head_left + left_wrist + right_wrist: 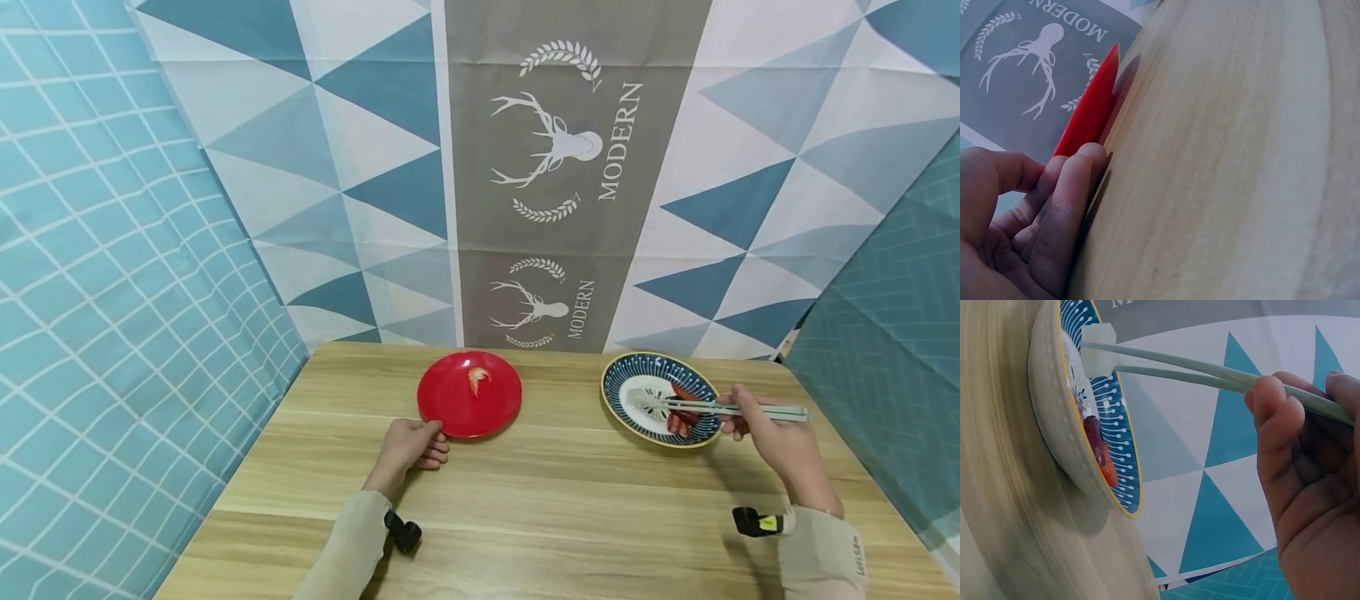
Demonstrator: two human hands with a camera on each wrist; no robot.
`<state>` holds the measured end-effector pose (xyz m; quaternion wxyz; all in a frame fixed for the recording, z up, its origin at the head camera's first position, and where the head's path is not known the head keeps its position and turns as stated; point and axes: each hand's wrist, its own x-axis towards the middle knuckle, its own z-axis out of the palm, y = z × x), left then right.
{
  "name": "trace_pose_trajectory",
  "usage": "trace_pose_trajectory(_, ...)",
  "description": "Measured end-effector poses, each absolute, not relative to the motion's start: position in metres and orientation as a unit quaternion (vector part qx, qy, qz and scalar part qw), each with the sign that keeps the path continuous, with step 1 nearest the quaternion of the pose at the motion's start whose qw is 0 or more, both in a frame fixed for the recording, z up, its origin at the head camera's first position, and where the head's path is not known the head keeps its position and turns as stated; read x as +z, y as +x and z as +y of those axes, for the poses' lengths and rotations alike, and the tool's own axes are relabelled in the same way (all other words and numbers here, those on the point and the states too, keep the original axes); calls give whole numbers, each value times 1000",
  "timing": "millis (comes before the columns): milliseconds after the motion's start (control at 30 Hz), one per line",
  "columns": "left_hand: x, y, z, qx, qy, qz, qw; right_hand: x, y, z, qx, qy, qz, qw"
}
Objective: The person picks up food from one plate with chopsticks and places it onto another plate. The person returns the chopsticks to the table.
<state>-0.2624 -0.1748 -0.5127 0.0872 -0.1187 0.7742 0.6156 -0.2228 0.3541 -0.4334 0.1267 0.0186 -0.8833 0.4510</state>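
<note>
My left hand (407,448) pinches the near left rim of a red plate (446,404), thumb on top. On that plate lies a small orange-and-white shrimp (477,381). Over at the right, my right hand (776,442) grips a pair of pale green chopsticks (1191,367). Their tips are at a whitish translucent chunk (1097,351), which appears held between them over a shallow blue-and-white patterned dish (625,414) with a yellow rim. Dark red and orange food pieces (681,421) lie in the dish's right part; the chunk's exact kind cannot be told.
Both dishes stand on a wood-grain table (525,517), near its back edge. A patterned cloth (397,183) hangs behind it, with tiled-print cloths on the left (112,250) and right (885,350). Small black devices are strapped at both wrists.
</note>
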Motion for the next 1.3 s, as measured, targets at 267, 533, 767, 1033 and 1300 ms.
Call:
trace_pose_trajectory(267, -513, -263, -175, 617, -119, 773, 85, -427, -220, 357, 480, 41, -869, 113)
trace_pose_trajectory(533, -513, -262, -175, 617, -119, 774, 85, -422, -217, 355, 497, 72, -853, 143)
trace_pose_trajectory(767, -513, -262, -175, 619, -120, 771, 85, -416, -215, 352, 479, 82, -863, 140)
trace_pose_trajectory(1033, -511, -261, -176, 615, -118, 775, 85, -410, -216, 352, 491, 116, -852, 136)
trace_pose_trajectory(1300, -511, -259, -176, 626, -106, 768, 87, -407, -218, 353, 498, 151, -842, 142)
